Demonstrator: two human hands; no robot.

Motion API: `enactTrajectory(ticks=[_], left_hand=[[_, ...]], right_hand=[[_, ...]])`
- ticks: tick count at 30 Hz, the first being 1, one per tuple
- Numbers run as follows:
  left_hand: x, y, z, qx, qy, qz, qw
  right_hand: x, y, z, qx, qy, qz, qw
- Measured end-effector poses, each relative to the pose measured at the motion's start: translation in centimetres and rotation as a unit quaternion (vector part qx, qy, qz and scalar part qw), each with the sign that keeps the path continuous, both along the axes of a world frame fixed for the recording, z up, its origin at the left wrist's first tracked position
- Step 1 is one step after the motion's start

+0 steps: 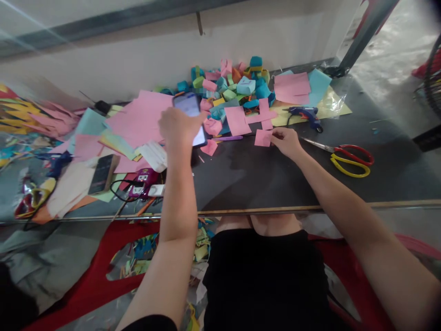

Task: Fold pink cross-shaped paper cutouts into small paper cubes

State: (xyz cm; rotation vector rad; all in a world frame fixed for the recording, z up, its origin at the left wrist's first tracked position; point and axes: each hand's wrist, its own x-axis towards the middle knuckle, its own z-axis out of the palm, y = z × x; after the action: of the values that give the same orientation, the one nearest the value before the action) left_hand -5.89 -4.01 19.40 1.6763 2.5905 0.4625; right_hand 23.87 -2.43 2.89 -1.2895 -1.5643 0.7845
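From here I see the fingers of the right hand point(288, 143) pinched on the scissors-side edge of a small pink paper square point(262, 138), left of the scissors point(334, 149), whose blades point toward that nearer hand. Farther left of the scissors, the left hand point(179, 127) lies over a smartphone point(188, 105); I cannot tell whether its fingers grip.

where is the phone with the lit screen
In the head view, the phone is left of centre, at the left hand, beside the folded paper heap.
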Motion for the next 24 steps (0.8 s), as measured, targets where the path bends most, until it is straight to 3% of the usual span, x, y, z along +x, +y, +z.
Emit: enactTrajectory(ticks=[3,8,17,24], left_hand=[[-4.2,1.1,-0.6,-0.023,0.010,0.056,0.998],[-8.0,3.1,-3.8,-0.101,0.012,0.080,0.992],[-8.3,5.8,-6.7,-0.134,0.076,0.027,0.988],[-8.6,6.3,-7.6,-0.152,0.032,0.030,0.987]], right_hand=[[-0.1,0.0,0.0,-0.001,-0.013,0.005,1.000],[-0.1,-0.1,0.1,-0.018,-0.022,-0.001,1.000],[-0.1,-0.1,-0.1,-0.022,0.018,0.008,1.000],[-0.7,-1.0,1.3,-0.054,0.055,0.062,0.995]])
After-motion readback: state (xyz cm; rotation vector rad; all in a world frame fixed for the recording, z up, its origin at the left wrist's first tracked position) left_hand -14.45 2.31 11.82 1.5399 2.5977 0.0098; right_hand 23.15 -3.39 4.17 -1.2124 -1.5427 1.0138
